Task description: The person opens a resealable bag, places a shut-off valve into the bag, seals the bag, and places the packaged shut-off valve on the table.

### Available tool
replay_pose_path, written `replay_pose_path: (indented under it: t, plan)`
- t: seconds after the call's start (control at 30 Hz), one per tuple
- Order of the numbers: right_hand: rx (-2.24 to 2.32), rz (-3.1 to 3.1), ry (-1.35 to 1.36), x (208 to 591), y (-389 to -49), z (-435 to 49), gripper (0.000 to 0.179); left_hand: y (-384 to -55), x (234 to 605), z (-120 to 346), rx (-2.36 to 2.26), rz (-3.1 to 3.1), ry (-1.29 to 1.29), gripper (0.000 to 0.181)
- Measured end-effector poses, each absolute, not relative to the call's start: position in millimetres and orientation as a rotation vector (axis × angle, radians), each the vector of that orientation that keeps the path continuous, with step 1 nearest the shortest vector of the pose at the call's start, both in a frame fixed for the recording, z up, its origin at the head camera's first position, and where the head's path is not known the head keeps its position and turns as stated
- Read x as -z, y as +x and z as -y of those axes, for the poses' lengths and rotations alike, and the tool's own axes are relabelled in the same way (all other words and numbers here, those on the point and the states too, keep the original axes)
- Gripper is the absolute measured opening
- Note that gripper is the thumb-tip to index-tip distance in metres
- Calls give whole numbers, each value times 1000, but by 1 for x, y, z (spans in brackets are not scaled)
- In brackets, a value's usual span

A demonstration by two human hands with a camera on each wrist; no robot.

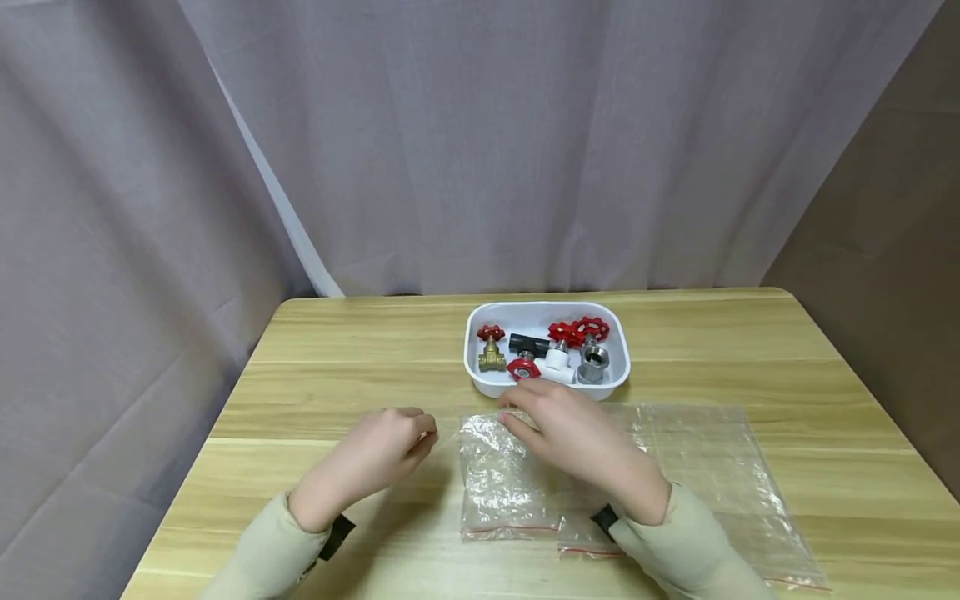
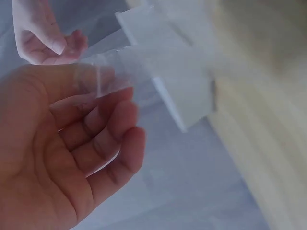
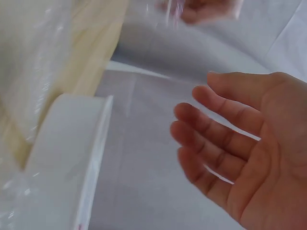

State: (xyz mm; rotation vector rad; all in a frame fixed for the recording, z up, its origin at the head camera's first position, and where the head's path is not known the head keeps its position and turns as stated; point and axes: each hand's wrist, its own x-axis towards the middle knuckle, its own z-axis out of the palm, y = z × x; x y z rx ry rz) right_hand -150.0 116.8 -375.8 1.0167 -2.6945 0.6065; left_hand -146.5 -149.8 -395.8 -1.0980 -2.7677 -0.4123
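Head view showed a wood-grain tabletop (image 1: 337, 367) with three clear bags in a row. The small bag (image 1: 498, 483) lay leftmost, the middle bag (image 1: 581, 537) was partly hidden beneath the right hand (image 1: 573, 433) and its sleeve (image 1: 686, 542), and the large bag (image 1: 720, 475) spread out to the right. Red seal lines ran along their near edges.

Left of the small bag, the left hand (image 1: 367, 458) was raised over the tabletop. Its wrist view showed the thumb and forefinger pinching a piece of clear plastic (image 2: 103, 79); whether this belonged to one of the bags below, I could not tell. The right hand hovered above the small and middle bags, near the tray, with fingers loosely bent and apart, and its wrist view showed it grasping nothing.

Just beyond the bags stood a white tray (image 1: 491, 389). Inside, from left to right, were a brass valve (image 1: 492, 358), a black valve (image 1: 531, 345), a white valve (image 1: 557, 371) and a steel valve (image 1: 592, 367), with red handwheels showing among them. Behind the tabletop hung a greyish curtain (image 1: 487, 150).
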Motion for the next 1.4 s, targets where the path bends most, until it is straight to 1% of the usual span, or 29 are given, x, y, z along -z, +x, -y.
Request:
replay_pose_path:
  t: [0.17, 0.3, 0.43, 0.57, 0.77, 0.97, 1.07, 1.2, 1.33, 1.4]
  plan:
    - [-632, 2513, 1138, 367, -149, -102, 21, -155, 380, 136, 412, 2703, -1068, 14]
    - [-637, 2384, 1189, 365, -149, -92, 26, -159, 372, 126, 399, 2656, -1059, 23]
    - [-634, 2317, 1220, 366, -151, -87, 24, -161, 366, 120, 414, 2629, -1046, 24]
    - [-620, 2292, 1223, 367, -153, -86, 21, -162, 363, 117, 434, 2618, -1044, 22]
    - [-604, 2284, 1218, 369, -154, -85, 24, -164, 360, 116, 517, 2609, -1049, 17]
    - [-654, 2347, 1159, 369, -152, -83, 28, -166, 357, 114, 598, 2598, -1054, 21]
    - [-678, 2362, 1124, 369, -152, -83, 28, -168, 354, 111, 620, 2589, -1057, 19]
    - [-659, 2360, 1118, 369, -153, -83, 19, -171, 354, 110, 609, 2562, -1059, 10]
    - [-565, 2358, 1146, 370, -154, -83, 10, -174, 354, 111, 601, 2529, -1039, 9]
    - [-523, 2366, 1156, 371, -154, -82, 9, -175, 354, 113, 587, 2516, -996, 9]
